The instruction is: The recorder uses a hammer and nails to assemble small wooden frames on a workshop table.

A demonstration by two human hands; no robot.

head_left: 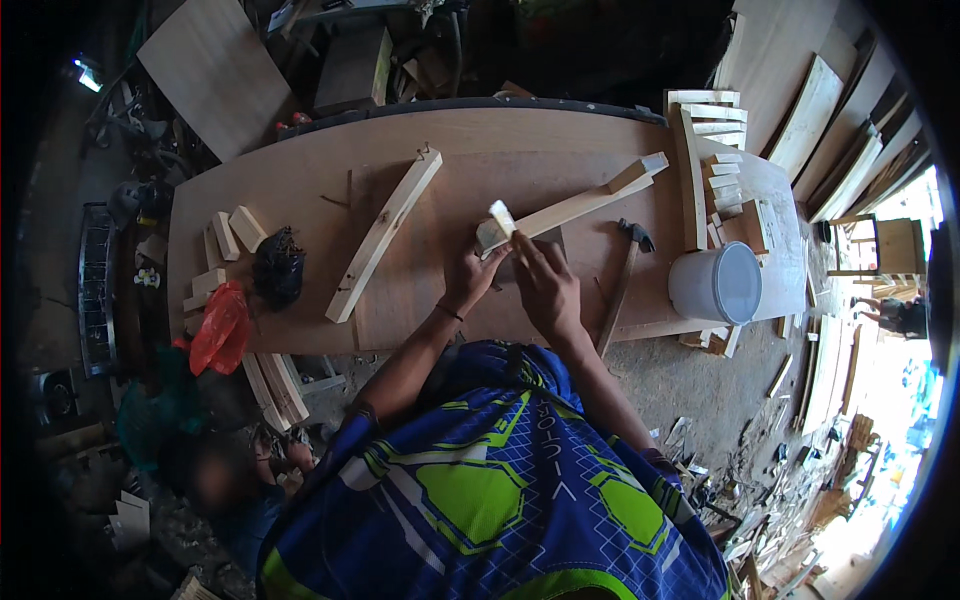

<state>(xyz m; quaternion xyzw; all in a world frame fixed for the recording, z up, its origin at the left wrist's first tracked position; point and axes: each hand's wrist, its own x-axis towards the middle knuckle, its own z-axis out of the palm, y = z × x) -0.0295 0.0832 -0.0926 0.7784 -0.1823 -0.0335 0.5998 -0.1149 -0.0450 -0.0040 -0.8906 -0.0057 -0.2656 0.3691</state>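
My left hand (468, 275) is closed round the near end of a pale wooden bar (570, 210), which slants up to the right over the table. A second short block is joined at the bar's far end. In the fingers of my right hand (549, 290) is a small white-tipped stick (502, 216), held against that near end; glare hides its exact kind. To the left lies another wooden bar (385, 235) with nails standing out of its ends. A claw hammer (628, 270) rests to the right of my right hand, its handle over the front edge.
On the workbench (430, 310), a white bucket (715, 283) stands at right near stacked wood offcuts (725, 180). At left are a black plastic bag (278, 268), a red bag (222, 328) and small blocks (225, 236). Another person (225, 490) is low at the left.
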